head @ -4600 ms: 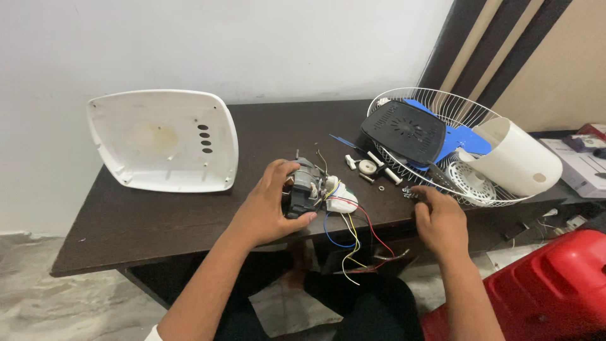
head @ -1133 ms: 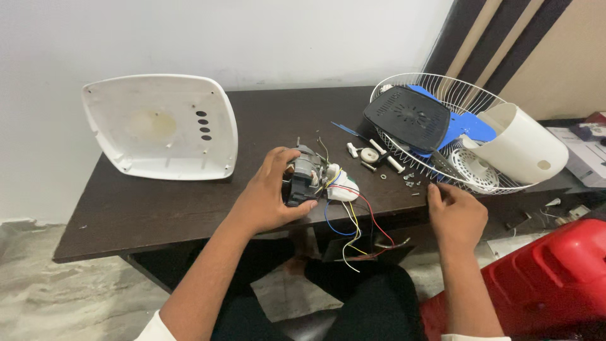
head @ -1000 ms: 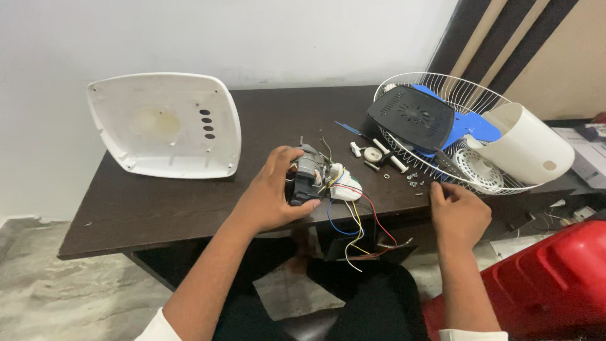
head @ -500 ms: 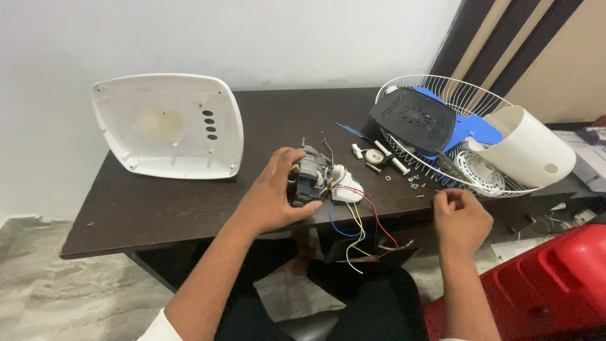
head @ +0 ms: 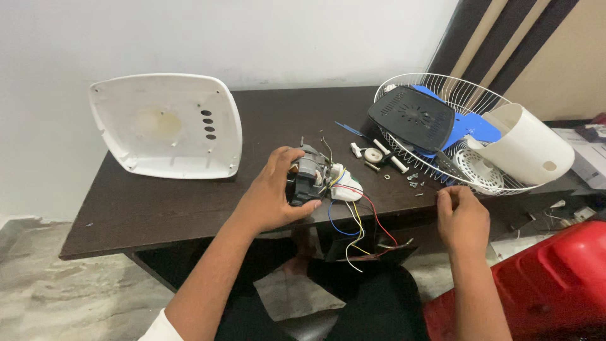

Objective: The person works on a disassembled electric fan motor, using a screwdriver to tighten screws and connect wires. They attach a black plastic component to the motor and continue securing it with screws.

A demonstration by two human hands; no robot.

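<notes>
My left hand [head: 270, 197] grips a small fan motor [head: 308, 179] that stands on the dark wooden table [head: 177, 205]. A white wired part [head: 345, 191] lies against the motor. Red, blue and yellow wires [head: 353, 221] hang from it over the table's front edge to a dark piece [head: 372, 251] below. My right hand [head: 464, 215] hovers at the front edge, right of the motor, with thumb and fingers pinched together. I cannot tell whether anything small is between them. Loose screws [head: 413, 183] lie just beyond that hand.
A white plastic cover [head: 167, 126] lies at the back left. A wire fan guard [head: 442, 95] at the right holds a black cover [head: 410, 117], blue blade [head: 472, 125] and white housing [head: 527, 151]. White pegs [head: 379, 151] lie nearby. A red plastic object [head: 549, 290] sits low right.
My right hand has drawn back from the screws near the guard to the table's front edge. My left hand has kept its hold on the motor.
</notes>
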